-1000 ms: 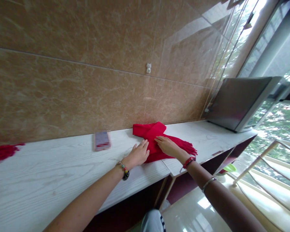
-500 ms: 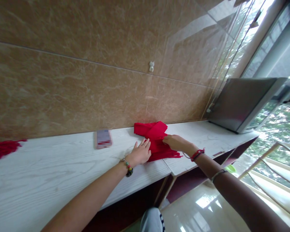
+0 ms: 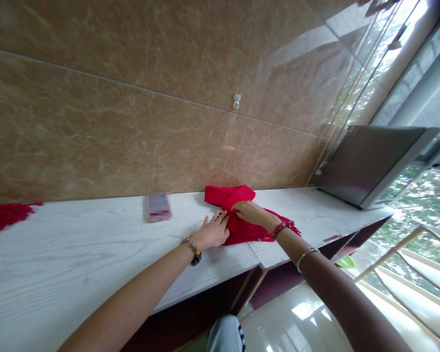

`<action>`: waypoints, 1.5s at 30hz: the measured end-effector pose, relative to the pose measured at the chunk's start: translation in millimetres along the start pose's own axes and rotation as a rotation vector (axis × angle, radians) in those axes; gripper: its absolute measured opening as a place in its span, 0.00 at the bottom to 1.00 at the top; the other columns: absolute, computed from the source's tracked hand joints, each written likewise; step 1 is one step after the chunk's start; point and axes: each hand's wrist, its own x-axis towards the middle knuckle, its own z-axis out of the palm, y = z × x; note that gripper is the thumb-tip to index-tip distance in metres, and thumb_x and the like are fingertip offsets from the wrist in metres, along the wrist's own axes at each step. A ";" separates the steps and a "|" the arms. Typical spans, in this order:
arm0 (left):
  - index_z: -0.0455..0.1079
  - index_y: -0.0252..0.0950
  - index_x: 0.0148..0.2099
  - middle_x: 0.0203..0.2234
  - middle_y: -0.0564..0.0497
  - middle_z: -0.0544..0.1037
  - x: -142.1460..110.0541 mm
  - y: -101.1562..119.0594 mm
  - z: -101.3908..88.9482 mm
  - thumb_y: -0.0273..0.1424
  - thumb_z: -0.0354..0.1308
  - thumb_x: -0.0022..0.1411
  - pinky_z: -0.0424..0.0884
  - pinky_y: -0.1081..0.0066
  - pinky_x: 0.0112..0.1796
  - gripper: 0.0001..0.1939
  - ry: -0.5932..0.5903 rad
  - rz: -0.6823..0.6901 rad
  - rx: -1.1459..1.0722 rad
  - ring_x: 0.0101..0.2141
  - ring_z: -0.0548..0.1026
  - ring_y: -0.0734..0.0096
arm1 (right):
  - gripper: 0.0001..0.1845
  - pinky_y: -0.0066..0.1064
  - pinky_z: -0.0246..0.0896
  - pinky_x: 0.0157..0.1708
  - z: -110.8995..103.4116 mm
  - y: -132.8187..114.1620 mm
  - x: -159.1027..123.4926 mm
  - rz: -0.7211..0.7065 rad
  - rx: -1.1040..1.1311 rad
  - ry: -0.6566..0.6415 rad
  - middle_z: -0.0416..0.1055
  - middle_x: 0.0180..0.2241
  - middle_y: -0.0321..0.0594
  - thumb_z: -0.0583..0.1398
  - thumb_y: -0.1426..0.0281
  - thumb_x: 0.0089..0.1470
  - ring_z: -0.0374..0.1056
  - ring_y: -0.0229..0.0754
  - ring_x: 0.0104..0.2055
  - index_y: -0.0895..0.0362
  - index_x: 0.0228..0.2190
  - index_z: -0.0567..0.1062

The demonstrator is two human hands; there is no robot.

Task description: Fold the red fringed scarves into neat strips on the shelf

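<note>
A folded red scarf (image 3: pixel 238 230) lies on the white countertop, with one band crossing over another near the wall and fringe spreading to the right. Resting on its left edge is my left hand (image 3: pixel 214 233), palm down with fingers apart. My right hand (image 3: pixel 254 215) is on top of the scarf, just right of the left hand. Its fingers are bent together and pressed down on the cloth near the crossing. The right fingertips are partly hidden.
A pixelated flat item (image 3: pixel 158 207) lies on the counter (image 3: pixel 95 244) left of the scarf. More red fringe (image 3: pixel 7 217) shows at the far left. A grey metal appliance (image 3: pixel 373 164) stands at the right end. Behind is a brown marbled wall (image 3: pixel 132 122).
My right hand moved right and bent in its fingers, then came back left across the scarf. Fringe on the right was drawn in, then lies spread again. My left hand stayed on the scarf.
</note>
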 end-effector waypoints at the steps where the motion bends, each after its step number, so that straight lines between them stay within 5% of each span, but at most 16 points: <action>1: 0.43 0.32 0.63 0.62 0.44 0.43 -0.3 -0.4 0.9 0.33 0.34 0.62 0.49 0.45 0.52 0.28 -0.002 -0.009 -0.014 0.60 0.41 0.53 | 0.12 0.30 0.59 0.38 1.4 2.7 -0.6 0.016 -0.017 -0.034 0.73 0.36 0.46 0.51 0.77 0.53 0.68 0.41 0.38 0.61 0.36 0.72; 8: 0.43 0.33 0.63 0.62 0.47 0.41 -1.1 0.2 1.3 0.35 0.34 0.62 0.45 0.46 0.54 0.28 -0.003 -0.032 -0.060 0.60 0.40 0.55 | 0.13 0.29 0.59 0.37 -6.5 48.3 -30.8 0.261 -0.143 -0.194 0.73 0.37 0.47 0.52 0.78 0.50 0.68 0.42 0.39 0.58 0.35 0.74; 11: 0.41 0.34 0.63 0.62 0.47 0.40 -1.0 -1.1 0.6 0.35 0.34 0.62 0.45 0.46 0.53 0.28 -0.020 -0.027 -0.087 0.60 0.39 0.55 | 0.17 0.32 0.58 0.43 -12.4 41.7 -30.4 0.287 -0.153 -0.083 0.70 0.41 0.48 0.51 0.79 0.50 0.65 0.43 0.45 0.58 0.39 0.73; 14: 0.37 0.34 0.64 0.63 0.48 0.37 -1.0 -3.8 -0.1 0.36 0.33 0.62 0.45 0.46 0.54 0.29 -0.008 -0.006 -0.111 0.61 0.37 0.56 | 0.18 0.33 0.54 0.50 -9.5 15.2 -22.3 0.161 -0.051 0.130 0.66 0.48 0.47 0.50 0.75 0.53 0.60 0.43 0.50 0.58 0.46 0.70; 18: 0.35 0.37 0.64 0.63 0.50 0.36 -0.5 -8.4 -0.2 0.38 0.34 0.63 0.42 0.45 0.54 0.29 -0.042 -0.001 -0.119 0.61 0.35 0.57 | 0.20 0.39 0.51 0.53 20.7 -9.9 -20.4 0.088 0.048 0.147 0.62 0.52 0.47 0.46 0.68 0.59 0.55 0.44 0.55 0.59 0.51 0.64; 25: 0.37 0.41 0.64 0.62 0.49 0.39 4.6 -11.9 4.0 0.39 0.34 0.63 0.44 0.43 0.52 0.28 -0.135 -0.009 -0.188 0.60 0.38 0.55 | 0.22 0.44 0.51 0.53 66.6 1.8 -30.0 0.145 0.111 0.098 0.61 0.53 0.50 0.43 0.67 0.61 0.56 0.44 0.55 0.60 0.54 0.59; 30: 0.40 0.42 0.63 0.62 0.50 0.42 3.3 -13.2 -3.3 0.40 0.35 0.63 0.42 0.44 0.53 0.27 -0.110 -0.019 -0.188 0.60 0.38 0.57 | 0.24 0.47 0.47 0.55 48.3 -0.1 -30.6 0.153 0.145 0.120 0.57 0.56 0.51 0.43 0.64 0.60 0.49 0.47 0.59 0.61 0.55 0.58; 34: 0.40 0.40 0.63 0.62 0.50 0.42 -1.4 -13.8 -15.1 0.44 0.34 0.63 0.40 0.47 0.54 0.29 0.036 0.069 -0.125 0.61 0.37 0.60 | 0.28 0.49 0.40 0.57 19.9 -4.7 -49.9 0.123 0.124 0.206 0.50 0.59 0.50 0.46 0.61 0.58 0.39 0.47 0.62 0.60 0.57 0.52; 39: 0.43 0.30 0.63 0.61 0.41 0.48 -0.3 1.3 -13.7 0.49 0.44 0.59 0.40 0.57 0.56 0.38 0.178 0.264 0.058 0.60 0.42 0.60 | 0.41 0.50 0.40 0.57 20.5 1.2 -81.2 0.031 0.048 0.027 0.46 0.60 0.51 0.56 0.57 0.49 0.37 0.50 0.62 0.60 0.59 0.47; 45: 0.44 0.26 0.61 0.59 0.36 0.52 12.9 5.9 7.5 0.42 0.60 0.48 0.49 0.61 0.54 0.45 0.133 0.214 0.174 0.58 0.50 0.54 | 0.42 0.49 0.48 0.54 57.1 13.3 -77.6 0.064 0.006 -0.015 0.45 0.60 0.52 0.55 0.73 0.42 0.39 0.52 0.62 0.62 0.59 0.47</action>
